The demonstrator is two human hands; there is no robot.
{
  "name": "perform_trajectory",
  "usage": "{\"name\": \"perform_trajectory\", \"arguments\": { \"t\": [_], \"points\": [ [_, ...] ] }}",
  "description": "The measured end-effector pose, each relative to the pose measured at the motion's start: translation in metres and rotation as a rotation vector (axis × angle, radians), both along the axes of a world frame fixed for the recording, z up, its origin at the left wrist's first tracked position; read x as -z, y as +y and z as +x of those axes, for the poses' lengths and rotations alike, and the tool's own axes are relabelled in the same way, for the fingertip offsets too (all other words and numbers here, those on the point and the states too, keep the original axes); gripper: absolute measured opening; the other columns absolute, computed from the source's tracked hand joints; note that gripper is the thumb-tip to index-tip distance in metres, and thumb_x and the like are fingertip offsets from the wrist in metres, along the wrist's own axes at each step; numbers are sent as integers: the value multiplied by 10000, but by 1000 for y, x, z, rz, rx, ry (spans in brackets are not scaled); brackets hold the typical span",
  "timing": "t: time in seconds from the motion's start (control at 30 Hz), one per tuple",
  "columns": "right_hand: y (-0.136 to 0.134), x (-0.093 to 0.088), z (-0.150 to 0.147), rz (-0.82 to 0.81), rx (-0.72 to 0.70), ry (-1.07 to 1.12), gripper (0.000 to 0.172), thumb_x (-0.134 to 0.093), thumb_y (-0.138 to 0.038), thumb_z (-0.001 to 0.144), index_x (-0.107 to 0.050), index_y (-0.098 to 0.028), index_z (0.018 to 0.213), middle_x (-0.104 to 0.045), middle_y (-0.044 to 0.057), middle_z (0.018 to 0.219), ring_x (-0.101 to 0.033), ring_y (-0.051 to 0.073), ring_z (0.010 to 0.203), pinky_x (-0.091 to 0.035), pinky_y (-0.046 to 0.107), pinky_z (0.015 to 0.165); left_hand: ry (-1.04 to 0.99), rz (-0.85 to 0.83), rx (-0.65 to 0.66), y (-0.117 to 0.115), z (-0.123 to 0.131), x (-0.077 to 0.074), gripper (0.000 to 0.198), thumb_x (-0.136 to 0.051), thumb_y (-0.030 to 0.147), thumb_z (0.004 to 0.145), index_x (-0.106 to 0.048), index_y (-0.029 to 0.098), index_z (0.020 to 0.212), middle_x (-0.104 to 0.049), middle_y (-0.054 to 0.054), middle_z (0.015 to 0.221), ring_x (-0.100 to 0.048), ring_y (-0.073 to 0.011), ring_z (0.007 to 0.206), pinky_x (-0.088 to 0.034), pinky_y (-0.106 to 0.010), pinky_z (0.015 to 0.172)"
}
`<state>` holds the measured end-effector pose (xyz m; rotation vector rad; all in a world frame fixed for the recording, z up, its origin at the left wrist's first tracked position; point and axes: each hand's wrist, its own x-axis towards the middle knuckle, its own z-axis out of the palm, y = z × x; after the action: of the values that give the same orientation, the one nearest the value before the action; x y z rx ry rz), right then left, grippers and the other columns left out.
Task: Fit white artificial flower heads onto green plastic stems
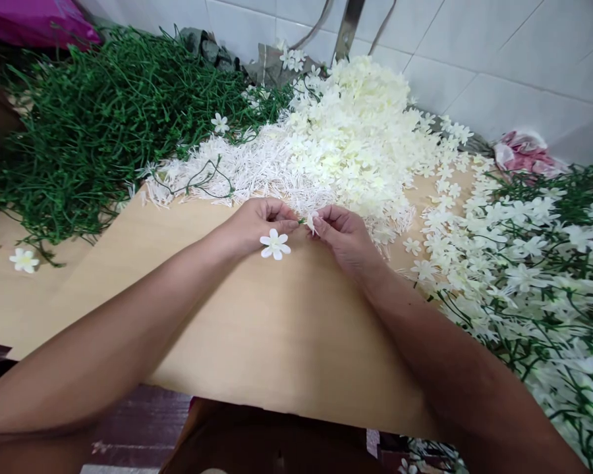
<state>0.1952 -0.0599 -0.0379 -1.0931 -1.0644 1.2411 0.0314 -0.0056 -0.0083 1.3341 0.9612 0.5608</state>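
Over the middle of the board my two hands almost meet. My left hand (271,220) is closed, its thumb and finger pinching a thin green artificial flower stem (301,221) whose tip points right. A white artificial flower (275,244) shows just under those fingers and seems to belong to the same stem, though the link is hidden. Closed in a pinch, my right hand (343,230) holds a small white flower (311,222) against the stem's end. Just beyond the hands lie white stamen pieces (257,164) and a heap of pale petal flowers (360,131).
A big pile of green stems (93,125) covers the back left. Assembled white flowers on stems (528,276) spread along the right. The tan board (227,329) lies before me, with a tiled wall (514,59) behind. Loose flowers (24,260) rest at left.
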Motion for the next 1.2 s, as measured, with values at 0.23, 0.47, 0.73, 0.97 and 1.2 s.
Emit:
{"name": "perform_trajectory", "arguments": {
  "t": [0.23,0.47,0.73,0.97,1.2],
  "points": [
    [-1,-1,-2,-21,32,-14,362,-773,-489,614,-582,-187,673,-606,-29,607,-540,84,588,-436,239,619,-2,-66,-18,0,-2,-3,95,-715,113,611,-639,106,667,-583,23,540,-499,-61,473,-349,-180,455],
    [-2,-4,-4,75,63,-165,366,-793,-460,593,-566,-179,647,-602,-26,619,-537,85,583,-433,245,582,-36,-76,-67,0,-1,-4,115,-744,123,595,-652,107,661,-622,14,572,-524,-64,508,-370,-188,489],
    [-5,1,-8,170,60,-103,299,-818,-356,600,-579,-194,676,-614,-38,640,-589,93,615,-490,256,637,-139,-87,-41,-3,1,-1,267,-830,235,517,-624,116,637,-630,22,587,-533,-67,553,-387,-201,552],
    [-7,-1,-6,125,47,-105,289,-817,-368,598,-598,-198,676,-639,-24,681,-601,108,657,-514,276,691,-228,-116,6,-5,1,1,270,-817,274,569,-607,122,643,-621,24,583,-542,-69,567,-403,-202,573],
    [-5,-2,-2,52,-28,-24,266,-812,-373,605,-609,-209,652,-660,-13,700,-622,127,696,-524,311,750,-192,-118,6,-4,1,2,278,-813,276,581,-589,119,632,-612,25,581,-527,-64,557,-406,-204,574]
  ]
}}
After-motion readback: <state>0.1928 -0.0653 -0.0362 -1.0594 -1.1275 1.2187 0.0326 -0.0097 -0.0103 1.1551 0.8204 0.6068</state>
